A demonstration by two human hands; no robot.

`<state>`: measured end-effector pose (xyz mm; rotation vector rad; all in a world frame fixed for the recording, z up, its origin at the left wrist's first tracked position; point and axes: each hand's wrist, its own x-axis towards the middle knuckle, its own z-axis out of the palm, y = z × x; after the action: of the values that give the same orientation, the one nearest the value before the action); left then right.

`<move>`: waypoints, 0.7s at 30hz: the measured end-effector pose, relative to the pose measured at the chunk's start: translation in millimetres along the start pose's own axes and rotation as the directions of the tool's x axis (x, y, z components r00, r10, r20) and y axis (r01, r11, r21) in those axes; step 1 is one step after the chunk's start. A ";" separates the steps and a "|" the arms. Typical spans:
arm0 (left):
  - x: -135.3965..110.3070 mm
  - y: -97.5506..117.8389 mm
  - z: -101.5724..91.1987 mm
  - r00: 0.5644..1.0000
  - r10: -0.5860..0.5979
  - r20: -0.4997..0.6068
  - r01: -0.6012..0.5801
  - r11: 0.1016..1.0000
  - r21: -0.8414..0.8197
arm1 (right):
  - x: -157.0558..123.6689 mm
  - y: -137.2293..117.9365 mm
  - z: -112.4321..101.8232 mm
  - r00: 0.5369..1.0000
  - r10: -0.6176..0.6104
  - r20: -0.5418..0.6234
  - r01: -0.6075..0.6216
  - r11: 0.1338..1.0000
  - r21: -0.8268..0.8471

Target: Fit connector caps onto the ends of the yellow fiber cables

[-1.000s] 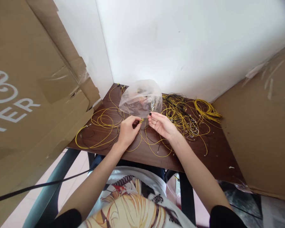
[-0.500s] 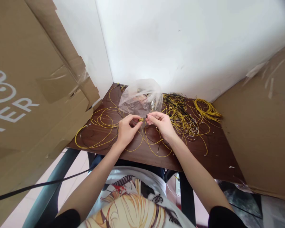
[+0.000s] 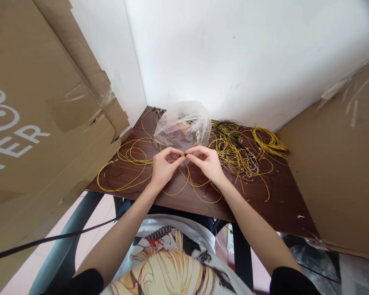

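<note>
My left hand (image 3: pixel 166 166) pinches a small yellow-and-black connector (image 3: pixel 182 155) between thumb and fingertips. From the right, my right hand (image 3: pixel 206 163) meets it, thumb and fingers closed on a small black piece (image 3: pixel 186 155) pressed against the connector; the fingertips hide most of it. Thin yellow wires (image 3: pixel 189 179) loop over the brown table (image 3: pixel 178 203) below both hands. Just beyond the fingers stands a clear plastic bag (image 3: pixel 184 127) with small shiny and copper-coloured parts inside.
A tangled heap of yellow and black wires (image 3: pixel 233 149) lies right of the bag, beside a coiled yellow bundle (image 3: pixel 269 141). More yellow loops (image 3: pixel 132 155) spread at the left. Cardboard panels (image 3: pixel 89 123) flank the table, and a white wall (image 3: pixel 233 61) rises behind.
My right hand has moved left, bringing the black piece up against the connector. My left hand has stayed nearly in place.
</note>
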<state>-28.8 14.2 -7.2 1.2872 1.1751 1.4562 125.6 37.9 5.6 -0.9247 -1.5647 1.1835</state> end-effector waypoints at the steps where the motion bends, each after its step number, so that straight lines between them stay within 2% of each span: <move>1: 0.0 -0.8 -0.4 1.000 0.009 0.004 -0.009 1.000 0.014 | -0.4 -0.3 0.0 0.999 -0.040 -0.001 0.040 0.998 -0.044; 4: -0.1 -3.6 -1.9 0.999 0.040 0.006 -0.041 0.997 0.070 | -1.4 -3.1 0.3 0.989 -0.145 0.005 0.144 0.977 -0.156; 7: -0.4 -5.9 -2.7 0.998 0.059 0.008 -0.059 0.993 0.106 | -2.3 -6.6 0.6 0.982 -0.187 0.022 0.188 0.960 -0.207; 15: -1.3 -5.3 -2.1 0.995 0.103 0.006 -0.103 0.987 0.125 | -2.0 -6.7 0.5 0.981 -0.192 0.027 0.192 0.946 -0.261; 21: -1.9 1.0 -1.7 0.997 0.072 0.040 -0.074 0.996 0.052 | -0.2 -5.0 -2.3 0.979 -0.203 0.009 0.198 0.945 -0.259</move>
<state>-30.2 12.0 -6.7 1.4013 1.1598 1.4547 127.7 37.0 10.7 -0.9135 -1.7821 0.8381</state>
